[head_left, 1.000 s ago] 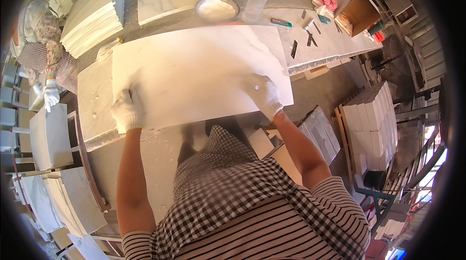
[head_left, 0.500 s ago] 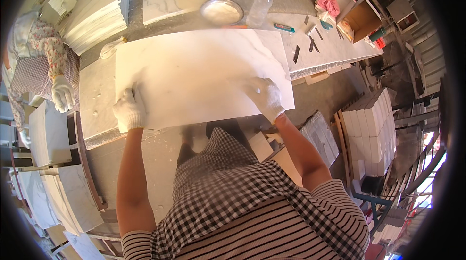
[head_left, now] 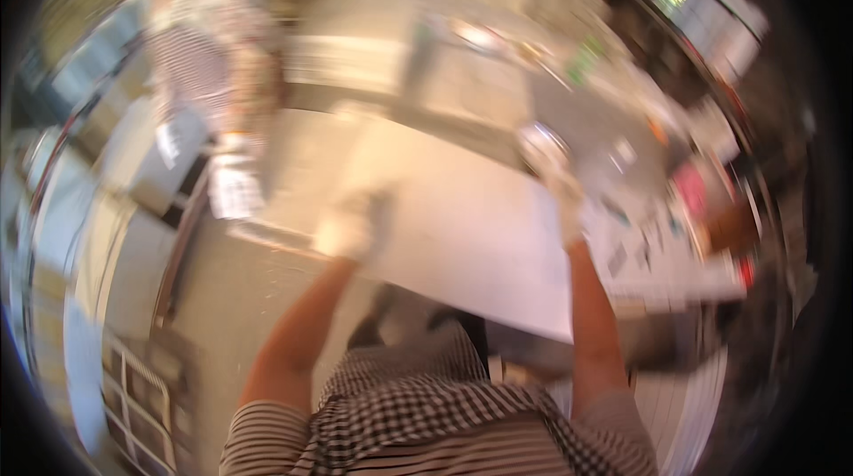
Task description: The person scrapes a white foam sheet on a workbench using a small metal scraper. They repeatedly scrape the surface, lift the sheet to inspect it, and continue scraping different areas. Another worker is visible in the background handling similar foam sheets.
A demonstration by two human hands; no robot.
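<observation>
Motion blurs the whole view. A large white marble-look slab (head_left: 471,218) lies tilted across the worktable in front of me. My left hand (head_left: 346,225), in a pale work glove, is at the slab's near left edge; its fingers are smeared, so the grip is unclear. Stretched forward along the slab's right side, my gloved right hand (head_left: 560,187) reaches to its far edge, beside a round metal-rimmed bowl (head_left: 538,144). Whether that hand touches the bowl or the slab cannot be made out.
A co-worker's gloved hand (head_left: 235,184) hangs at the table's left end. Stacked slabs (head_left: 346,58) stand at the back left. Small dark pieces (head_left: 647,240) and a box with pink cloth (head_left: 695,192) are on the right. A metal rack (head_left: 142,396) stands lower left.
My view has swung left, so the scene shifts right and turns. My right hand has moved from the slab's near right part to its far side by the bowl. My left hand stays at the left edge.
</observation>
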